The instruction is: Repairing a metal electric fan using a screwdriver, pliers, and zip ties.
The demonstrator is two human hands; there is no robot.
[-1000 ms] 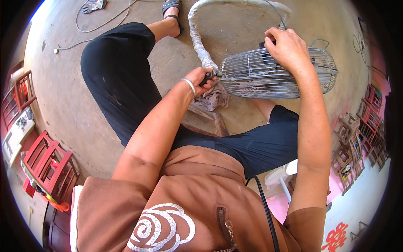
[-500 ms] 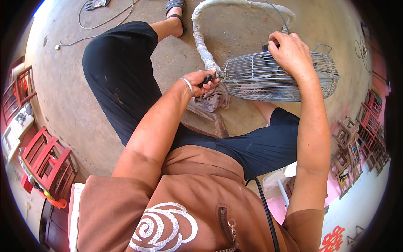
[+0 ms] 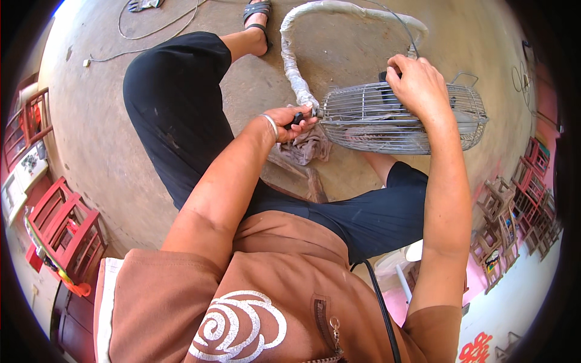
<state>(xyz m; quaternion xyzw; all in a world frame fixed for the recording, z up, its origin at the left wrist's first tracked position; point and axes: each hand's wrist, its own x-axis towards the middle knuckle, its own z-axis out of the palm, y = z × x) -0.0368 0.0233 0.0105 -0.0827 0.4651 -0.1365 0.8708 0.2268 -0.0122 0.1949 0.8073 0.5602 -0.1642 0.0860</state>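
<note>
A grey wire-cage fan (image 3: 363,130) lies sideways in front of me, with a curved tubular frame (image 3: 290,63) wrapped in whitish, crinkled material. My left hand (image 3: 290,124) grips a black knob (image 3: 296,119) where the cage joins the frame's left end. My right hand (image 3: 417,88) rests on top of the cage with curled fingers on a black housing (image 3: 385,91), which it partly hides; a grey cable rises behind it. A crumpled dusty cloth (image 3: 308,148) and a wooden piece (image 3: 315,184) lie below the fan, between my legs.
On the concrete floor (image 3: 163,103) at upper left lie a loose cord (image 3: 121,54) and a dark glove (image 3: 145,5). Red wooden chairs (image 3: 63,236) stand at left, stacked stools and chairs (image 3: 532,193) at right. A white tub (image 3: 393,263) is behind my right hip.
The fan, its wrapped frame and both my hands have shifted slightly downward in the view, toward me, while the surrounding floor has slid a little upward. Both hands keep their hold.
</note>
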